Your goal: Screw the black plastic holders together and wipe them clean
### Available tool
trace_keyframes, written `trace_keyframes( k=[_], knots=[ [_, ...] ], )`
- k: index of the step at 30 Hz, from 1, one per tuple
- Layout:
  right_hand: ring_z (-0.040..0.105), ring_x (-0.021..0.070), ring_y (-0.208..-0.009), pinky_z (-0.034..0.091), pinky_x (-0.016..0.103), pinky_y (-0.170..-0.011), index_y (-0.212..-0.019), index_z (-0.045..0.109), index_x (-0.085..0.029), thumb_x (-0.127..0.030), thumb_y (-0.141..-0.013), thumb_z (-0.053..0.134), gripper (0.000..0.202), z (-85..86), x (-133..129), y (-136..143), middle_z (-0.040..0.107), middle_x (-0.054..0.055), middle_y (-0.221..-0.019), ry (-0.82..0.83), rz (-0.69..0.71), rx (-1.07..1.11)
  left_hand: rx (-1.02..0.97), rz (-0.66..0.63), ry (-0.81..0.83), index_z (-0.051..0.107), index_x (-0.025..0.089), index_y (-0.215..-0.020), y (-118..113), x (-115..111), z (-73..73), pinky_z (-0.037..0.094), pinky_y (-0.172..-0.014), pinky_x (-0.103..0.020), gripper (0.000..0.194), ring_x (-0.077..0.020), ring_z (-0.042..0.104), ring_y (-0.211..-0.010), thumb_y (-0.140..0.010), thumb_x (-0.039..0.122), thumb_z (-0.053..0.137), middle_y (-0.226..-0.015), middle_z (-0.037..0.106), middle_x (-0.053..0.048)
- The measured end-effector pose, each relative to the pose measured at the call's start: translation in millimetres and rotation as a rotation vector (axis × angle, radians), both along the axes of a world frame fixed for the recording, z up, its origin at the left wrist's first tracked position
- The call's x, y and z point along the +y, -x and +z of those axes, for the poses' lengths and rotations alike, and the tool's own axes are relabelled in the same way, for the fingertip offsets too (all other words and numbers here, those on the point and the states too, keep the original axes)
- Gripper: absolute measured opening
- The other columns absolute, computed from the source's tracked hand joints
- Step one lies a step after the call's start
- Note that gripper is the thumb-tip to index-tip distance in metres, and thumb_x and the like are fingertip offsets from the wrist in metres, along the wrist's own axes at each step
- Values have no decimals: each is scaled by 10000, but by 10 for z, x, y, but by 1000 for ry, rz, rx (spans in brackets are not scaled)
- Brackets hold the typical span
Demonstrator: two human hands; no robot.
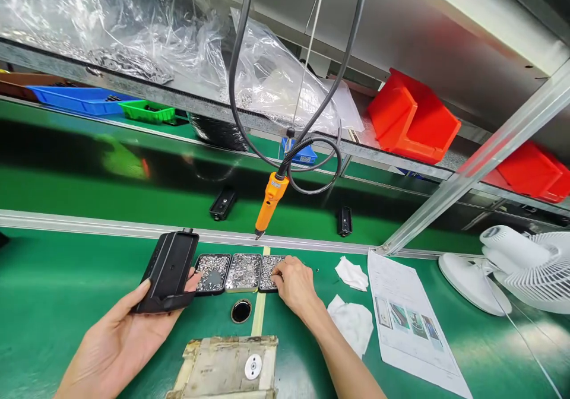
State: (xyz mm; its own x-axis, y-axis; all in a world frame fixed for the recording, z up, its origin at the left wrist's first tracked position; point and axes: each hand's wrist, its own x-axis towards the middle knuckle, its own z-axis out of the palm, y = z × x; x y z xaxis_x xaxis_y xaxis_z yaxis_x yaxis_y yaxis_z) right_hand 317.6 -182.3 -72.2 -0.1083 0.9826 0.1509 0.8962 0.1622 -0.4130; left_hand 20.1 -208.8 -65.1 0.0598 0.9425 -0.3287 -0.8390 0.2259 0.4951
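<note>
Nearest the camera, toward the near edge of the surface [303, 357], lies a worn, tape-edged plate [218, 366] bearing a white disc [253, 360], and up to its left the left hand [122, 339] grips a black housing [169, 271] above the surface, its long axis slanting away and slightly rightward so that the end with a small stub points at the far edge. Nearer that far edge, right of the housing, the right hand [297, 283] bends its fingers together at the rightmost tray [267, 291] of three holding small metal parts, though whether it pinches one cannot be told.
</note>
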Motion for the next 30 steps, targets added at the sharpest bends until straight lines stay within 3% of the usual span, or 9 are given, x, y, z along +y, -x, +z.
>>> trace_keyframes(
  k=[4, 8, 12, 14, 17, 22, 26, 30],
  knots=[
    [630, 188, -934, 520, 377, -877, -867, 676, -151, -249, -955, 666, 132, 24, -9, -8, 667, 26, -932, 3, 27, -55, 61, -37, 13, 426, 156, -1538, -38, 13, -27, 590, -972, -466, 641, -350, 595, -1283, -911, 125, 554, -1356, 659, -178],
    [625, 188, -921, 505, 340, -831, -867, 685, -166, -242, -950, 675, 113, 40, -1, -55, 663, 20, -909, -16, 34, -34, 106, -69, -66, 383, 44, -1534, -95, -8, -18, 580, -985, -467, 665, -362, 602, -1270, -894, 104, 549, -1332, 651, -252],
    [603, 192, -943, 460, 314, -820, -917, 681, -202, -229, -975, 633, 80, 71, -40, -73, 639, 26, -941, -85, 33, 66, 79, -66, -74, 436, -3, -1487, -103, -28, 11, 547, -1023, -512, 616, -406, 583, -1281, -897, 112, 571, -1378, 597, -303],
    [599, 171, -864, 451, 296, -774, -930, 659, -201, -231, -1008, 581, 114, 124, -189, -57, 633, 22, -917, -112, 43, 140, 76, -58, -68, 449, -6, -1478, -95, -28, 24, 539, -1030, -529, 607, -420, 584, -1277, -899, 122, 582, -1372, 597, -313],
    [574, 125, -703, 438, 260, -648, -927, 618, -208, -234, -1044, 520, 155, 222, -617, -3, 644, -9, -840, -115, 153, 249, 83, -51, -65, 462, 19, -1476, -88, -30, 42, 538, -1029, -538, 594, -415, 597, -1267, -906, 135, 583, -1360, 616, -293],
    [653, 151, -845, 477, 292, -722, -1001, 651, -208, -145, -986, 614, 74, 181, -1267, 40, 721, 14, -938, -213, 451, 320, 71, -64, -55, 508, 48, -1453, -115, -54, 89, 555, -1022, -512, 553, -397, 616, -1252, -913, 142, 586, -1387, 613, -255],
    [649, 181, -835, 471, 315, -662, -1125, 669, -171, -63, -932, 658, 221, 60, -1332, 13, 730, 70, -1001, -317, 510, 250, 67, -74, -39, 527, 55, -1436, -150, -69, 137, 562, -1024, -495, 526, -387, 619, -1250, -925, 150, 612, -1402, 608, -236],
    [628, 178, -792, 449, 315, -616, -1164, 674, -165, -47, -919, 656, 272, 89, -1285, 7, 731, 74, -1014, -369, 533, 187, 81, -60, -33, 529, 48, -1430, -158, -71, 149, 586, -994, -486, 532, -395, 632, -1229, -919, 160, 626, -1398, 608, -243]
  ],
)
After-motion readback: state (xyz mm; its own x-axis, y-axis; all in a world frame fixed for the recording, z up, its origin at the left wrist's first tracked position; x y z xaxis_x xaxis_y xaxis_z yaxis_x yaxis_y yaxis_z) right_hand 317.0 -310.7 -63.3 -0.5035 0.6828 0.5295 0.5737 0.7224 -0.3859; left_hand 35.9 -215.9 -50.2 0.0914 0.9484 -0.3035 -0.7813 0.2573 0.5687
